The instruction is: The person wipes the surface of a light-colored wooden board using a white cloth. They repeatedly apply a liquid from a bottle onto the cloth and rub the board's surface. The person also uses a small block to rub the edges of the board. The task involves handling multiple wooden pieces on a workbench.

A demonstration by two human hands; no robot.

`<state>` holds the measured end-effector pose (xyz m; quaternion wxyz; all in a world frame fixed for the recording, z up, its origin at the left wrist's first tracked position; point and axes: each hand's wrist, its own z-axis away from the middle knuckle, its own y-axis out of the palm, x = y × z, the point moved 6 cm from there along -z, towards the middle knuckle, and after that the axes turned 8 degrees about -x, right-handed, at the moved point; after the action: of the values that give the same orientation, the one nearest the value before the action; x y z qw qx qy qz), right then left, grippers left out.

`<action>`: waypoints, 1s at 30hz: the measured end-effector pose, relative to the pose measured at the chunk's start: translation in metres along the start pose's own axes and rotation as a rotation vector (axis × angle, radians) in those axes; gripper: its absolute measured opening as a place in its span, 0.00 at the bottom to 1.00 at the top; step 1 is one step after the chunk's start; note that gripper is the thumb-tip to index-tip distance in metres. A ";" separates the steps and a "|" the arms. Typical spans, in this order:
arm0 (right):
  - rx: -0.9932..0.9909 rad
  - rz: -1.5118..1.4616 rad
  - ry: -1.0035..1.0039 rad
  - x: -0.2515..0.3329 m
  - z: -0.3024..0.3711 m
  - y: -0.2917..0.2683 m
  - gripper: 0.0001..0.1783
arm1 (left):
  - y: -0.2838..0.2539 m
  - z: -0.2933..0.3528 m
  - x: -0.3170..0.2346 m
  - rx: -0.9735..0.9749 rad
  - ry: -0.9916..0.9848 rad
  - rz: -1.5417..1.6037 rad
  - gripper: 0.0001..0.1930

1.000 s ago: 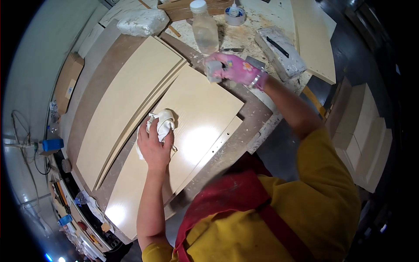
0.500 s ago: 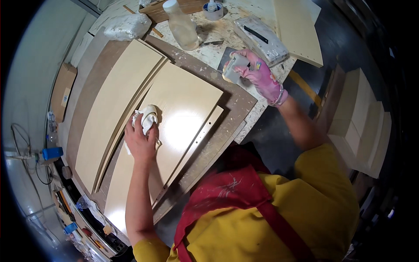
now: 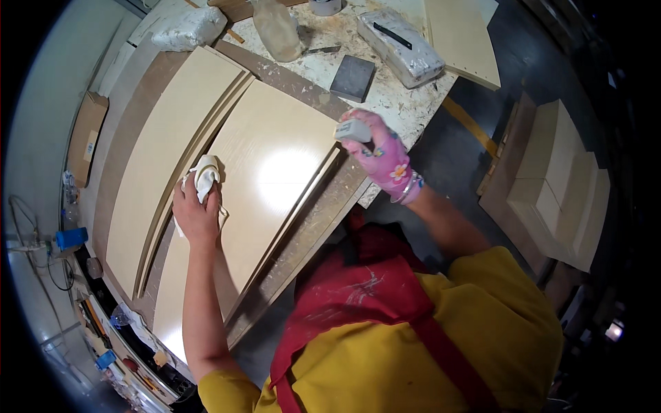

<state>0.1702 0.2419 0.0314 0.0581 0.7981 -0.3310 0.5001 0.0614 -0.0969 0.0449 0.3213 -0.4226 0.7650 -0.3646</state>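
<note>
A glossy, cream-coloured curved wooden panel (image 3: pixel 275 124) lies on top of a second one on the bench. My bare left hand (image 3: pixel 198 217) presses a crumpled white cloth (image 3: pixel 206 175) against the upper panel's face, near its left side. In a pink flowered glove, my right hand (image 3: pixel 382 155) grips a small pale grey block (image 3: pixel 353 131) at the panel's right far corner. The block's exact kind cannot be made out, and whether it touches the panel's edge is unclear. Beyond that hand, a dark grey square block (image 3: pixel 352 78) rests on the bench.
Another stack of curved panels (image 3: pixel 179 103) lies left of the cloth. Farther back are a translucent bottle (image 3: pixel 277 31), a wrapped white package (image 3: pixel 403 51) with a black cutter (image 3: pixel 392 36) on it, and a plastic-wrapped bundle (image 3: pixel 189 29). More panels (image 3: pixel 558 186) are stacked at right.
My right hand has come nearer with the pale block, from above the dark block to the panel's corner. Less of the lower panel's edge shows. My left hand stays on the cloth.
</note>
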 end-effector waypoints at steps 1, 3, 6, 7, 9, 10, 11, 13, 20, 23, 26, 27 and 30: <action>0.002 0.062 -0.048 0.005 0.003 0.004 0.20 | 0.001 0.002 0.000 -0.001 0.000 -0.007 0.22; 0.104 0.042 -0.089 0.020 0.023 0.018 0.19 | -0.001 0.000 -0.002 0.024 -0.029 0.018 0.23; 0.256 -0.033 -0.037 0.040 0.064 0.051 0.19 | 0.000 0.002 0.002 0.023 -0.032 0.003 0.23; 0.272 -0.087 -0.016 0.046 0.063 0.053 0.19 | 0.001 0.003 0.004 0.017 -0.027 -0.013 0.23; 0.178 -0.075 0.026 0.037 0.038 0.035 0.18 | -0.003 0.003 0.002 0.002 -0.025 0.012 0.22; 0.137 -0.095 0.159 0.021 0.026 0.025 0.18 | -0.003 0.001 -0.001 0.002 -0.029 0.037 0.22; 0.075 -0.029 0.213 0.016 0.010 0.014 0.17 | -0.005 0.001 -0.002 0.003 -0.037 0.055 0.22; -0.142 -0.175 0.153 -0.009 0.010 0.014 0.15 | -0.003 -0.001 -0.004 -0.012 -0.018 0.064 0.21; 0.230 -0.141 0.143 0.046 0.087 0.077 0.08 | -0.003 0.001 -0.002 -0.018 -0.007 0.056 0.22; 0.120 -0.318 0.165 0.044 0.076 0.063 0.17 | -0.004 0.003 0.004 -0.010 -0.014 0.084 0.22; -0.108 -0.406 0.264 0.013 0.034 0.025 0.22 | -0.004 0.003 0.002 -0.010 -0.002 0.121 0.22; -0.146 -0.155 0.254 0.013 0.022 0.016 0.23 | -0.004 0.003 0.003 -0.007 0.000 0.119 0.22; -0.185 -0.079 0.047 0.019 0.038 0.023 0.17 | -0.005 0.003 0.003 0.012 -0.007 0.122 0.22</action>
<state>0.1904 0.1988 0.0234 0.1592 0.7897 -0.3424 0.4834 0.0646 -0.1028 0.0468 0.3479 -0.3745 0.7862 -0.3473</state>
